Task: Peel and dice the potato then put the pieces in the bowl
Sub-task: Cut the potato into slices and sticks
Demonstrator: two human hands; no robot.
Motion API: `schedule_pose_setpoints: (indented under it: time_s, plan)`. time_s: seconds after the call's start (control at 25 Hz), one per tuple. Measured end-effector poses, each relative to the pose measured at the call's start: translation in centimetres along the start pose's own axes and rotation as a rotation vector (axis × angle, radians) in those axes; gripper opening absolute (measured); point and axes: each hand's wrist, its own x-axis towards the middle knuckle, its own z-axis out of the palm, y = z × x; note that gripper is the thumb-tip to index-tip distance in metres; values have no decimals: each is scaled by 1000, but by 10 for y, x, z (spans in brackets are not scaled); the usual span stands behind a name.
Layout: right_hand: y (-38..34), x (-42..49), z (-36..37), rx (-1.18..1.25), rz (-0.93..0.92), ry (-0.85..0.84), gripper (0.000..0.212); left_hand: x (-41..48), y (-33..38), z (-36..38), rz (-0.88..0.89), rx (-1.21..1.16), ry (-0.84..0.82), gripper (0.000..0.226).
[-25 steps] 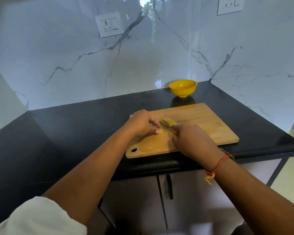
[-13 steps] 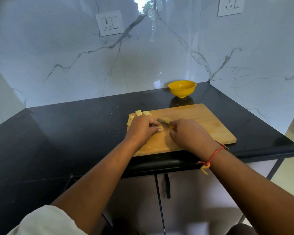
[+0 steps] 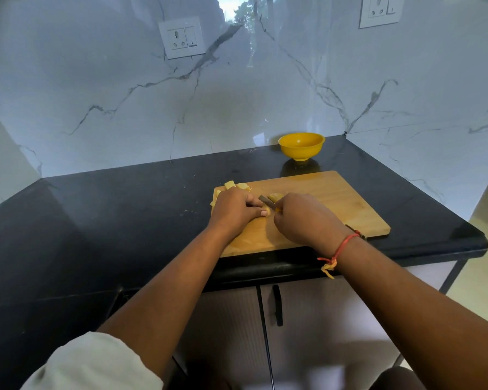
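Observation:
A wooden cutting board [image 3: 335, 204] lies on the black counter. My left hand [image 3: 234, 209] holds down a peeled yellow potato piece [image 3: 268, 211], mostly hidden under its fingers. My right hand [image 3: 302, 218] grips a knife [image 3: 266, 202] whose blade rests across the potato; a slice [image 3: 276, 196] shows just beyond the blade. Several diced pieces [image 3: 234, 186] lie at the board's far left corner. The yellow bowl [image 3: 301, 145] stands behind the board by the wall; its inside is not visible enough to tell its contents.
The black counter [image 3: 124, 220] stretches left of the board. Marble walls enclose the back and right side, with sockets [image 3: 182, 37] above. The counter's front edge and cabinet doors [image 3: 276, 305] lie below my arms.
My view shifted slightly, revealing the diced pieces beyond my left hand. Both hands stay on the potato, and the knife has edged a little to the left.

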Motion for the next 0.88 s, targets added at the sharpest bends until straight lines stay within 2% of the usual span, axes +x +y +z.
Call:
schedule_pose_setpoints:
  time_s: [0.48, 0.68, 0.76, 0.88]
  plan:
    - [5, -49, -10, 22, 11, -105, 27, 3, -6, 1, -8, -4, 4, 24]
    - [11, -73, -21, -64, -25, -210, 41, 5, -3, -1, -5, 15, -28, 24]
    - [17, -78, -19, -87, -33, -127, 46, 7, -3, -2, -14, 21, -54, 24]
    - [29, -81, -19, -24, -42, 108, 43, 8, -3, -4, -6, 33, -73, 22]
